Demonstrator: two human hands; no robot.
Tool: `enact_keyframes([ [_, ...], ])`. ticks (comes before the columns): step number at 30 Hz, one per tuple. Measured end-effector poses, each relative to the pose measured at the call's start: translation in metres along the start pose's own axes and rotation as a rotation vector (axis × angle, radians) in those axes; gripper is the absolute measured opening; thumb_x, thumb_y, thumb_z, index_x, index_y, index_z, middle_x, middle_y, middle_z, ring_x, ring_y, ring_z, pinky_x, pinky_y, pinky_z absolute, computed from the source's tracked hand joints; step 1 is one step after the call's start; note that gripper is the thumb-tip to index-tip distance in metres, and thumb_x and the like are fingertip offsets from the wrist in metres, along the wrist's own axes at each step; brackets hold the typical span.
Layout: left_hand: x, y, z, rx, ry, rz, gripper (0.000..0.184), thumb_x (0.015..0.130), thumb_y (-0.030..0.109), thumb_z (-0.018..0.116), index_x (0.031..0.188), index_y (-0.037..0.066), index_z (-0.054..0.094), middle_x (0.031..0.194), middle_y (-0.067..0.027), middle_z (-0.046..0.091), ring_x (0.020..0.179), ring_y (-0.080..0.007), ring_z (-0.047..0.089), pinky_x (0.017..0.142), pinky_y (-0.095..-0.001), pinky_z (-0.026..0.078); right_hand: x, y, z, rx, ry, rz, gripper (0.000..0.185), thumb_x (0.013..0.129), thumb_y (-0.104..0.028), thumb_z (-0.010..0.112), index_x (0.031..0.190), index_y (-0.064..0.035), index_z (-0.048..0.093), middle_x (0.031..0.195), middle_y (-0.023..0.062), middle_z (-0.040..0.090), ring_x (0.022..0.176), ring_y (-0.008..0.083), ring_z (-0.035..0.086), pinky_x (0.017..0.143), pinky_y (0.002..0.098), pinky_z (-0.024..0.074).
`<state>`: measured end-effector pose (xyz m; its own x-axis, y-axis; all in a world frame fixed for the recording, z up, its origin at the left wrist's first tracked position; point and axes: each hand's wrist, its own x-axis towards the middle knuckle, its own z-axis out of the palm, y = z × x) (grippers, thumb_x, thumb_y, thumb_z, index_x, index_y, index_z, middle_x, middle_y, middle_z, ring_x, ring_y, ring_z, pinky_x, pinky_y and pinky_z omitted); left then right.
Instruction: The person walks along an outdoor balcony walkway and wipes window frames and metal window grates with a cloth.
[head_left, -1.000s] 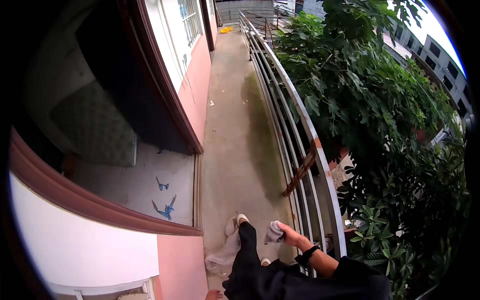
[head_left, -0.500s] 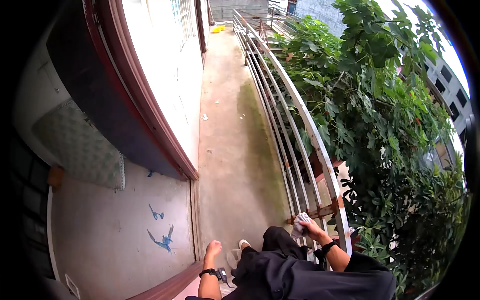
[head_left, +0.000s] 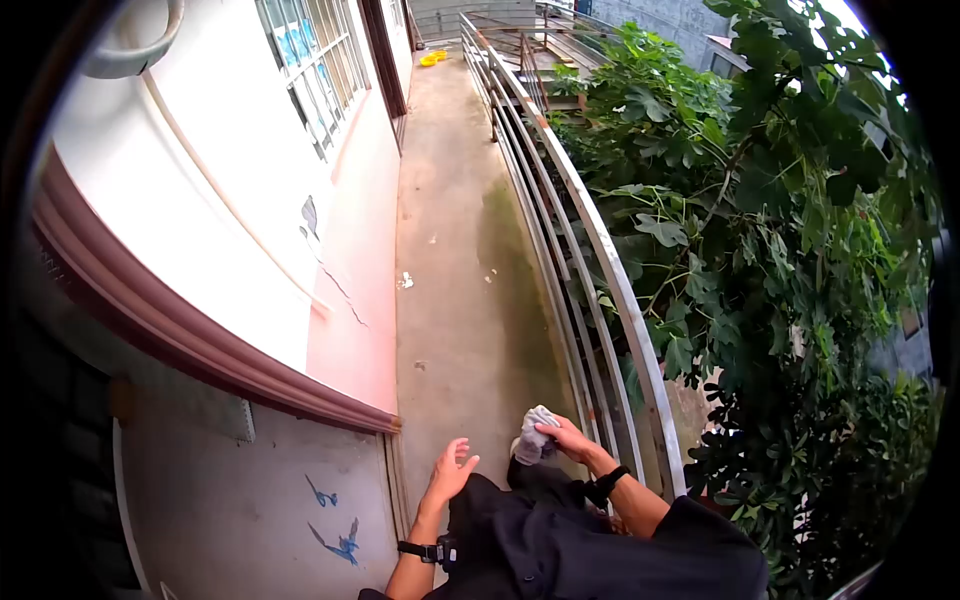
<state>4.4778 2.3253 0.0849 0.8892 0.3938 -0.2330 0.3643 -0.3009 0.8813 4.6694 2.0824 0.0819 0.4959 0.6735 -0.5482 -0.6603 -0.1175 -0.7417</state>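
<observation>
A crumpled grey-white cloth (head_left: 536, 434) is held in my right hand (head_left: 566, 439), whose fingers are wrapped round it, just left of the metal railing (head_left: 625, 300). My left hand (head_left: 450, 470) is raised over the walkway with fingers apart and nothing in it. Dark straps circle both wrists, and a small black device sits at the left one. Below the hands are my dark clothes (head_left: 560, 550).
The concrete walkway (head_left: 450, 220) runs ahead between a pink and white wall (head_left: 355, 240) and the railing. A doorway lies at the lower left, with blue marks (head_left: 338, 540) on its floor. Yellow objects (head_left: 432, 59) lie far ahead. Leafy branches (head_left: 690, 260) crowd the right side.
The view has moved forward past the doorway. My left hand has come further into view and its fingers have opened. My right hand still holds the cloth, now nearer the left hand.
</observation>
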Motion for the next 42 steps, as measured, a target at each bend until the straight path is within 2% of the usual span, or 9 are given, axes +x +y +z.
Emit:
enact_keyframes([
  [4, 0.104, 0.065, -0.011, 0.171, 0.164, 0.288, 0.056, 0.095, 0.023, 0.072, 0.142, 0.002, 0.049, 0.127, -0.0155, 0.065, 0.116, -0.0257, 0.064, 0.094, -0.0366, 0.054, 0.09, -0.091, 0.042, -0.187, -0.251, 0.035, 0.048, 0.099, -0.029, 0.067, 0.139, -0.0044, 0.055, 0.127, 0.0018, 0.062, 0.115, 0.0115, 0.056, 0.099, 0.0283, 0.0456],
  [7, 0.185, 0.074, -0.021, -0.193, 0.063, 0.094, 0.043, 0.095, 0.022, 0.07, 0.129, -0.002, 0.058, 0.115, -0.0174, 0.07, 0.106, -0.0276, 0.069, 0.092, -0.0368, 0.054, 0.157, -0.142, 0.057, -0.181, -0.335, -0.019, 0.053, 0.102, -0.036, 0.062, 0.143, -0.0044, 0.052, 0.13, 0.0035, 0.061, 0.117, 0.0123, 0.054, 0.1, 0.0284, 0.0443],
  [15, 0.408, 0.084, -0.082, -0.208, 0.175, 0.1, 0.03, 0.097, 0.013, 0.065, 0.123, 0.001, 0.058, 0.115, -0.0179, 0.068, 0.102, -0.0263, 0.07, 0.087, -0.0378, 0.055, 0.332, -0.267, 0.059, -0.249, -0.16, 0.121, 0.049, 0.108, -0.046, 0.046, 0.143, -0.0123, 0.048, 0.128, 0.0003, 0.055, 0.117, 0.0128, 0.049, 0.098, 0.0365, 0.0428],
  [17, 0.462, 0.098, -0.102, -0.179, 0.059, 0.064, 0.04, 0.095, 0.018, 0.067, 0.129, 0.0, 0.055, 0.122, -0.021, 0.066, 0.11, -0.0328, 0.067, 0.093, -0.0413, 0.053, 0.365, -0.302, 0.068, -0.178, -0.001, 0.039, 0.042, 0.107, -0.044, 0.046, 0.13, -0.0091, 0.053, 0.111, 0.0004, 0.056, 0.102, 0.0114, 0.049, 0.088, 0.0256, 0.042],
  [24, 0.624, 0.145, -0.153, -0.029, 0.115, 0.204, 0.054, 0.096, 0.034, 0.066, 0.135, -0.002, 0.053, 0.123, -0.0254, 0.065, 0.116, -0.0397, 0.064, 0.099, -0.0441, 0.049, 0.509, -0.403, 0.075, -0.258, 0.034, -0.171, 0.036, 0.108, -0.036, 0.047, 0.126, -0.0063, 0.057, 0.108, -0.0006, 0.058, 0.1, 0.0092, 0.05, 0.089, 0.025, 0.0424],
  [33, 0.819, 0.122, -0.204, -0.5, 0.387, -0.183, 0.042, 0.101, 0.036, 0.061, 0.106, -0.006, 0.067, 0.094, -0.0141, 0.073, 0.089, -0.0171, 0.065, 0.078, -0.0371, 0.051, 0.709, -0.529, 0.055, -0.011, -0.097, 0.032, 0.032, 0.106, -0.028, 0.053, 0.122, -0.0017, 0.063, 0.112, 0.0008, 0.065, 0.104, 0.0093, 0.056, 0.093, 0.0267, 0.0444],
  [36, 0.88, 0.136, -0.22, -0.188, 0.53, -0.259, 0.04, 0.099, 0.033, 0.061, 0.107, -0.006, 0.066, 0.089, -0.0215, 0.072, 0.092, -0.0365, 0.071, 0.079, -0.0442, 0.052, 0.777, -0.571, 0.047, -0.16, -0.191, 0.007, 0.032, 0.106, -0.028, 0.054, 0.125, -0.0024, 0.06, 0.113, 0.0008, 0.064, 0.104, 0.0083, 0.055, 0.093, 0.0261, 0.044],
  [38, 0.91, 0.187, -0.242, -0.044, 0.509, -0.354, 0.042, 0.097, 0.03, 0.063, 0.119, -0.006, 0.061, 0.106, -0.0262, 0.07, 0.105, -0.045, 0.066, 0.087, -0.0473, 0.051, 0.81, -0.606, 0.047, -0.216, -0.324, 0.028, 0.039, 0.106, -0.029, 0.055, 0.134, -0.0031, 0.051, 0.123, 0.0056, 0.059, 0.114, 0.0128, 0.052, 0.1, 0.0285, 0.0424],
  [42, 0.972, 0.213, -0.244, 0.108, 0.587, -0.32, 0.055, 0.093, 0.022, 0.064, 0.138, -0.005, 0.049, 0.132, -0.0282, 0.059, 0.122, -0.0444, 0.058, 0.099, -0.0475, 0.049, 0.861, -0.664, 0.063, -0.406, -0.455, -0.05, 0.056, 0.104, -0.034, 0.058, 0.148, -0.0034, 0.04, 0.136, 0.0139, 0.052, 0.126, 0.0227, 0.049, 0.108, 0.0349, 0.0391],
])
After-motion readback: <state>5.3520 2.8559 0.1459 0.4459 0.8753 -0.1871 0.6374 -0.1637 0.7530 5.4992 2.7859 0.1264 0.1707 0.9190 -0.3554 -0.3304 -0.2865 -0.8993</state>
